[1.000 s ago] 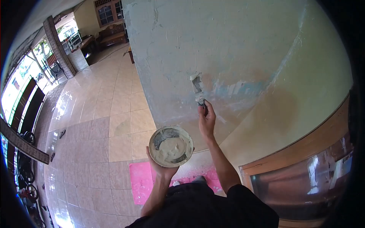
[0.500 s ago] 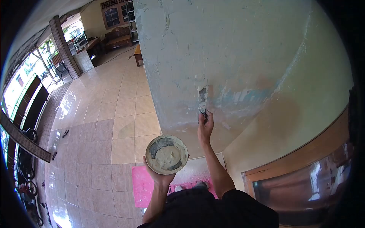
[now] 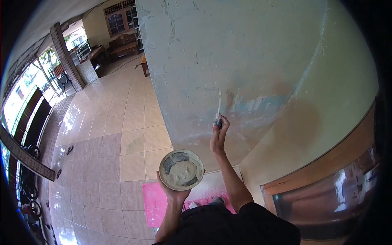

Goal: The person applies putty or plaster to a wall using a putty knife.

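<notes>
Your right hand [image 3: 219, 136] clamped putty knife [image 3: 219, 112] handle, blade edge-on against wall [image 3: 245, 53] at 12 o'clock. Your left hand [image 3: 176, 192] cupped bowl [image 3: 181, 170] of filler at 6 o'clock. Blade judged thin, flexible; filler soft, sticky. Grip handle only.

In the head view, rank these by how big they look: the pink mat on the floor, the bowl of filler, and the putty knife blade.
1. Pink mat, partly hidden by the arm and bowl.
2. Bowl of filler, nearer the camera, so possibly flattered.
3. Putty knife blade, seen nearly edge-on against the wall.
</notes>
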